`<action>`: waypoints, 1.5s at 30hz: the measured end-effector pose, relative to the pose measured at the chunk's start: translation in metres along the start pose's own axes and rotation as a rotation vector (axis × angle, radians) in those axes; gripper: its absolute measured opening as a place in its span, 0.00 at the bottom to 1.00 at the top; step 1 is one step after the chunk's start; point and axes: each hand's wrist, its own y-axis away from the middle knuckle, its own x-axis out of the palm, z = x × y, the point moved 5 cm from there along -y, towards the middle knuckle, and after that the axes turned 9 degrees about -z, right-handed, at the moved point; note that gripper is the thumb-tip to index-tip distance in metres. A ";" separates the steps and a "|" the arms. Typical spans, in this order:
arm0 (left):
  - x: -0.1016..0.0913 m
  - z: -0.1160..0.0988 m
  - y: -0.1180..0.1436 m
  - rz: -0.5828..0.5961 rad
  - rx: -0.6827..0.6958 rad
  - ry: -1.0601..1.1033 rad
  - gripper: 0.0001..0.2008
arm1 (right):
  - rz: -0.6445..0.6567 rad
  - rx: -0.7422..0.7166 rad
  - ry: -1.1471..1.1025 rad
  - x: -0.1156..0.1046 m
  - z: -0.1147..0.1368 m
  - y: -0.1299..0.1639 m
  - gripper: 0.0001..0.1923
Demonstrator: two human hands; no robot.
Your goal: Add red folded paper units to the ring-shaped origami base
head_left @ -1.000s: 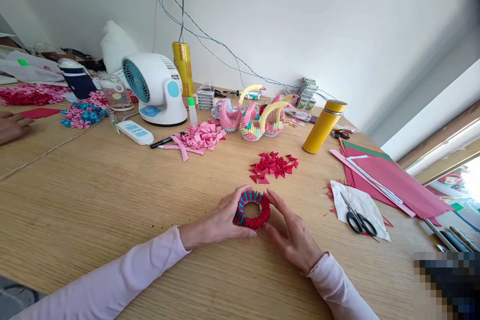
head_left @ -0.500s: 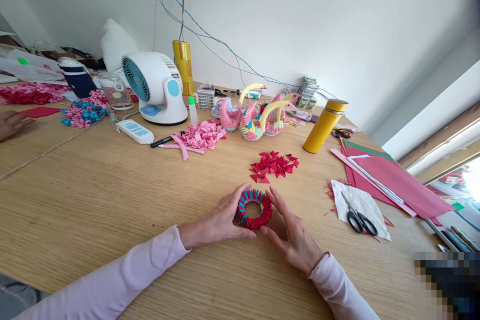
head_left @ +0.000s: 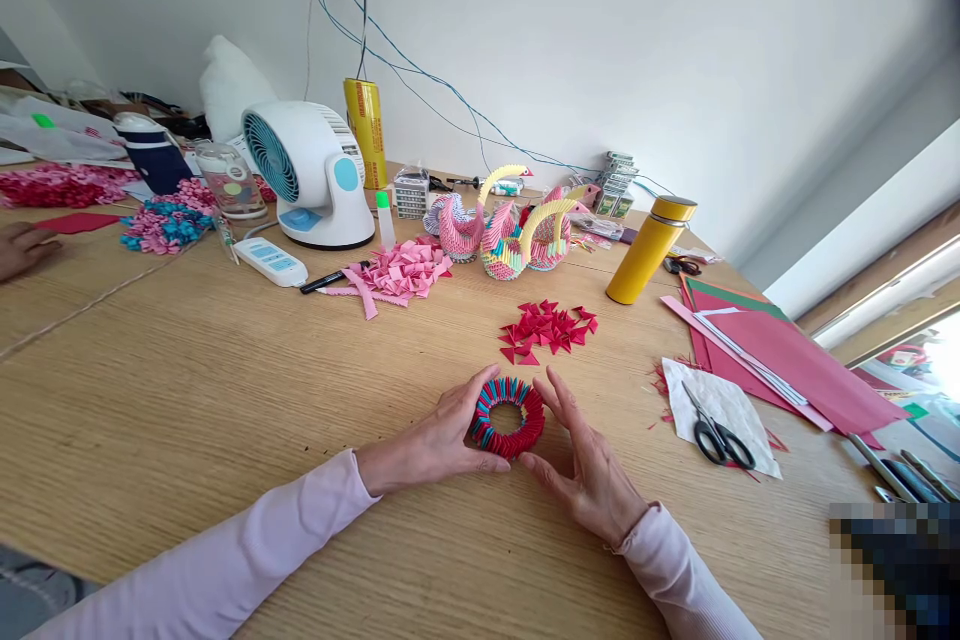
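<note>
Head view: paper ring (head_left: 508, 417) lies flat on the counter (head_left: 225, 390), its hole facing up, no long axis, just nearer than the red paper pile (head_left: 547, 330). Left hand (head_left: 442, 440) and right hand (head_left: 589, 470) fingers cup its sides, touching.

At the lower centre of the frame a paper ring (head_left: 508, 417) sits on the table (head_left: 225, 400), between the left hand (head_left: 435, 440) and right hand (head_left: 592, 475). Above it lies a pile of folded triangles (head_left: 549, 328); scissors (head_left: 714, 435) lie right; a fan (head_left: 311, 175) stands upper left.
</note>
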 end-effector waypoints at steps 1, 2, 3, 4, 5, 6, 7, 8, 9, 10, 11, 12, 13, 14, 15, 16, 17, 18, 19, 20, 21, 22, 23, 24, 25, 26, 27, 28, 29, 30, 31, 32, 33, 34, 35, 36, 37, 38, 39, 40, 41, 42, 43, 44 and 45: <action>0.000 -0.002 0.000 0.003 0.012 -0.005 0.48 | 0.010 -0.001 -0.004 0.001 -0.001 0.000 0.43; 0.001 -0.003 0.000 0.005 0.022 -0.013 0.45 | 0.019 -0.004 -0.009 0.003 -0.001 0.000 0.42; 0.002 -0.004 0.001 0.006 0.032 -0.021 0.42 | 0.027 -0.006 -0.011 0.004 -0.002 0.000 0.42; 0.004 -0.005 0.002 0.004 0.044 -0.031 0.40 | 0.035 -0.010 -0.009 0.005 -0.002 0.000 0.41; 0.006 -0.005 0.002 -0.002 0.060 -0.040 0.39 | 0.043 -0.016 0.000 0.006 -0.002 -0.001 0.40; 0.008 -0.005 0.003 -0.012 0.083 -0.048 0.37 | 0.052 -0.026 0.015 0.007 -0.002 -0.002 0.39; 0.009 -0.005 0.004 -0.022 0.109 -0.054 0.35 | 0.063 -0.040 0.034 0.007 -0.001 -0.002 0.39; 0.010 -0.006 0.004 -0.034 0.133 -0.058 0.34 | 0.073 -0.056 0.056 0.007 0.000 -0.003 0.39; 0.011 -0.006 0.004 -0.044 0.149 -0.059 0.32 | 0.080 -0.075 0.081 0.007 0.001 -0.004 0.39; 0.011 -0.006 0.004 -0.047 0.160 -0.060 0.31 | 0.085 -0.092 0.107 0.007 0.002 -0.004 0.39; 0.010 -0.005 0.002 -0.043 0.167 -0.058 0.31 | 0.092 -0.107 0.133 0.006 0.003 -0.005 0.40; 0.010 -0.005 0.000 -0.032 0.171 -0.052 0.33 | 0.099 -0.116 0.156 0.006 0.004 -0.006 0.40; 0.009 -0.004 -0.003 -0.016 0.181 -0.043 0.36 | 0.107 -0.120 0.174 0.006 0.005 -0.006 0.41; 0.009 -0.004 -0.006 -0.002 0.195 -0.027 0.39 | 0.116 -0.120 0.182 0.006 0.005 -0.007 0.41; 0.009 -0.004 -0.009 0.013 0.216 -0.007 0.43 | 0.127 -0.115 0.180 0.006 0.006 -0.008 0.41; 0.010 -0.005 -0.012 0.028 0.249 0.010 0.45 | 0.137 -0.107 0.166 0.006 0.005 -0.009 0.42; 0.010 -0.006 -0.014 0.039 0.279 0.020 0.45 | 0.143 -0.098 0.140 0.006 0.005 -0.010 0.42; 0.012 -0.008 -0.015 0.054 0.305 0.020 0.44 | 0.142 -0.090 0.104 0.006 0.005 -0.011 0.42; 0.013 -0.009 -0.016 0.067 0.326 0.009 0.44 | 0.137 -0.082 0.057 0.006 0.004 -0.012 0.43; 0.014 -0.012 -0.016 0.076 0.338 -0.010 0.44 | 0.125 -0.071 0.002 0.006 0.003 -0.014 0.43; 0.014 -0.014 -0.016 0.084 0.346 -0.036 0.44 | 0.108 -0.056 -0.058 0.006 0.001 -0.015 0.43; 0.014 -0.017 -0.016 0.088 0.351 -0.065 0.45 | 0.088 -0.038 -0.119 0.006 -0.001 -0.017 0.42; 0.014 -0.020 -0.015 0.092 0.352 -0.097 0.44 | 0.068 -0.017 -0.173 0.006 -0.004 -0.018 0.42; 0.014 -0.022 -0.014 0.100 0.351 -0.133 0.41 | 0.051 0.003 -0.220 0.006 -0.006 -0.019 0.41; 0.013 -0.025 -0.014 0.110 0.350 -0.169 0.38 | 0.038 0.021 -0.259 0.007 -0.008 -0.020 0.41; 0.013 -0.027 -0.014 0.122 0.350 -0.204 0.35 | 0.027 0.033 -0.294 0.008 -0.009 -0.021 0.42; 0.012 -0.029 -0.015 0.127 0.353 -0.231 0.33 | 0.018 0.039 -0.326 0.009 -0.009 -0.022 0.42; 0.011 -0.030 -0.016 0.125 0.362 -0.247 0.32 | 0.014 0.044 -0.358 0.010 -0.008 -0.022 0.43; 0.010 -0.032 -0.018 0.118 0.380 -0.248 0.33 | 0.008 0.047 -0.389 0.010 -0.008 -0.023 0.44; 0.010 -0.034 -0.019 0.114 0.408 -0.238 0.32 | 0.006 0.049 -0.414 0.009 -0.007 -0.024 0.45; 0.011 -0.036 -0.019 0.115 0.444 -0.223 0.31 | 0.013 0.051 -0.432 0.007 -0.007 -0.025 0.45; 0.012 -0.037 -0.020 0.119 0.482 -0.210 0.28 | 0.034 0.054 -0.439 0.004 -0.009 -0.026 0.44; 0.013 -0.037 -0.019 0.122 0.514 -0.202 0.25 | 0.062 0.060 -0.429 0.001 -0.011 -0.027 0.42; 0.015 -0.037 -0.019 0.114 0.529 -0.200 0.22 | 0.088 0.066 -0.406 -0.004 -0.016 -0.029 0.40; 0.016 -0.036 -0.018 0.097 0.527 -0.206 0.19 | 0.114 0.081 -0.359 -0.009 -0.023 -0.032 0.36; 0.016 -0.035 -0.018 0.060 0.504 -0.208 0.18 | 0.082 0.094 -0.287 -0.017 -0.032 -0.037 0.31; 0.016 -0.034 -0.018 0.021 0.471 -0.210 0.17 | 0.015 0.115 -0.209 -0.026 -0.042 -0.043 0.26; 0.017 -0.034 -0.017 -0.003 0.446 -0.211 0.16 | -0.055 0.137 -0.124 -0.034 -0.051 -0.049 0.21; 0.018 -0.035 -0.016 -0.012 0.435 -0.210 0.16 | -0.094 0.145 -0.038 -0.039 -0.059 -0.055 0.18; 0.020 -0.036 -0.015 -0.022 0.424 -0.204 0.15 | -0.112 0.138 0.046 -0.041 -0.065 -0.061 0.15; 0.021 -0.037 -0.014 -0.033 0.413 -0.197 0.15 | -0.127 0.122 0.122 -0.040 -0.069 -0.067 0.12; 0.021 -0.038 -0.013 -0.042 0.401 -0.190 0.14 | -0.133 0.100 0.185 -0.036 -0.070 -0.073 0.09; 0.022 -0.039 -0.013 -0.052 0.388 -0.182 0.14 | -0.127 0.070 0.228 -0.031 -0.070 -0.078 0.08; 0.023 -0.039 -0.013 -0.060 0.374 -0.175 0.13 | -0.113 0.039 0.255 -0.024 -0.068 -0.082 0.07; 0.023 -0.038 -0.013 -0.068 0.363 -0.169 0.13 | -0.105 0.008 0.274 -0.018 -0.064 -0.085 0.07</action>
